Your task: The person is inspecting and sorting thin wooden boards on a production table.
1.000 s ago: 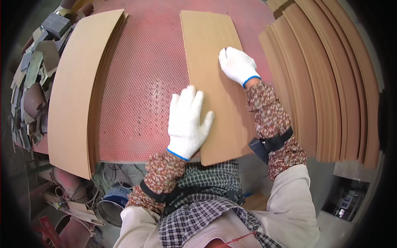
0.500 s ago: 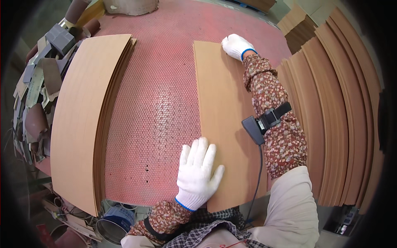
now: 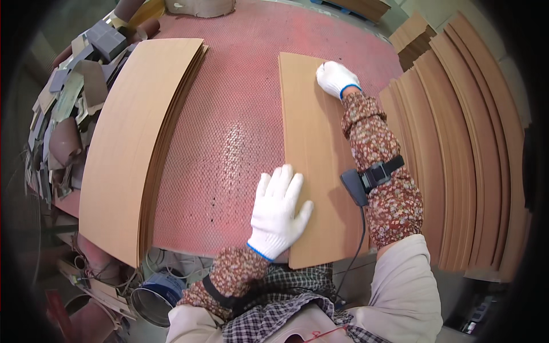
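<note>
The right hand (image 3: 337, 79), curled with any contents hidden, has advanced toward the panel's (image 3: 311, 126) far end, presumably shifting work there; the left hand (image 3: 278, 214), apart, lies open along its left edge.

Your right hand (image 3: 338, 79) has moved up the board (image 3: 314, 143) — its far edge, well beyond those fingers a second ago, now lies just past them. Far beyond your left fingers (image 3: 275, 186), a curved tan piece (image 3: 200, 6) has appeared.
</note>
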Motion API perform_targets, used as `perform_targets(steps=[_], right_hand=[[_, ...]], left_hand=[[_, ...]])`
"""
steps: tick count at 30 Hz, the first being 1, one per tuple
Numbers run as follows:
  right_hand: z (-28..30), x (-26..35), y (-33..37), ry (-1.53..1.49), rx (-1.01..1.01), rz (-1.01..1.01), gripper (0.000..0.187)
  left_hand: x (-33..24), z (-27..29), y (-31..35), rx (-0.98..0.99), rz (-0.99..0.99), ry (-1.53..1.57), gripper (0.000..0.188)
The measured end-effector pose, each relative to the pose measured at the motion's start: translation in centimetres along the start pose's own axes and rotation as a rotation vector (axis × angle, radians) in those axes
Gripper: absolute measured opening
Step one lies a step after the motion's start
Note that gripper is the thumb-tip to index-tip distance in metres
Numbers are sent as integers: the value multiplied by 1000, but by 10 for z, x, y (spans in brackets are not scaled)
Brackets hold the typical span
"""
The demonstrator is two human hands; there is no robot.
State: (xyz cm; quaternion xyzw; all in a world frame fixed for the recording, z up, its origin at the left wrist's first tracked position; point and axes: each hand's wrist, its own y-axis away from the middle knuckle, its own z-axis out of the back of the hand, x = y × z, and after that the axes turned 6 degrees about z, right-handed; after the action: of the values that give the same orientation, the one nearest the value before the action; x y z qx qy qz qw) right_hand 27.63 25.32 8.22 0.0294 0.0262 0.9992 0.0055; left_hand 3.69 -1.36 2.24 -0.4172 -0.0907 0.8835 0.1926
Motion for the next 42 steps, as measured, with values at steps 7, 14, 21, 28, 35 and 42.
perform_targets(steps=[7,14,21,28,35,42], right_hand=[[2,52,105,-51,61,-128,45],[-20,94,250,-7,60,-116,49],[-46,106,359,-46,67,-107,42],[-66,121,428,16,-85,-137,33],[-65,140,434,-75,-200,-76,31],[-69,143,432,-33,-126,-66,32]], left_hand=[[27,35,-17,-17,-25,-1,65],[53,32,-7,-40,-29,9,61],[73,13,-4,-39,-36,-12,59],[70,11,-8,-4,-13,-25,55],[69,13,-12,27,-11,18,53],[68,15,-12,-17,-52,14,51]])
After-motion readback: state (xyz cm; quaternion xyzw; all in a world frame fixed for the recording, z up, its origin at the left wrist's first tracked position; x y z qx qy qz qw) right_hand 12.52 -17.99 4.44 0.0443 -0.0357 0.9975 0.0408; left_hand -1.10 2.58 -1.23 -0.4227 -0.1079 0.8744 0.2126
